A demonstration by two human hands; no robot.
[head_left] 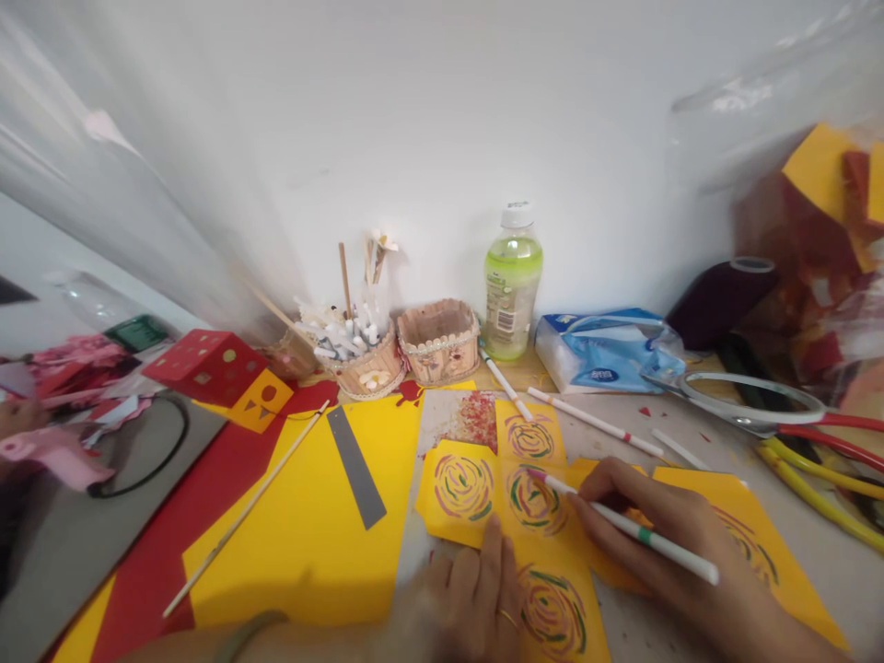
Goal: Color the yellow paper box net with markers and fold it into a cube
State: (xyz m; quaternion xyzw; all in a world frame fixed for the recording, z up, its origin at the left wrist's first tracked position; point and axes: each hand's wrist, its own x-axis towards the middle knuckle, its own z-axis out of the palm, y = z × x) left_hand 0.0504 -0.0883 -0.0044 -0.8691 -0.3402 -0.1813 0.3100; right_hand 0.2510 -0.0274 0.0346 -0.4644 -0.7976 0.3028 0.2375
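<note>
My right hand (663,534) grips a white felt-tip pen (622,523) with a green band, its pink tip over one of the ring designs on a yellow paper cutout (535,550). The cutout has joined panels, each visible one marked with broken pink and green strokes in circles. My left hand (480,585) rests on the cutout's lower left part, fingers extended and holding nothing; one finger wears a ring. Beyond the cutout lie a white pen (507,385) with its tip on the paper and another white pen (594,420) with red bands.
A yellow sheet (296,543) holds a thin stick (249,506) and a grey strip (355,470). Behind stand a basket of pens (366,368), another basket (438,343), a green drink bottle (512,285) and tissues (600,354). Scissors (752,405) lie right; a pink glue gun (59,458) left.
</note>
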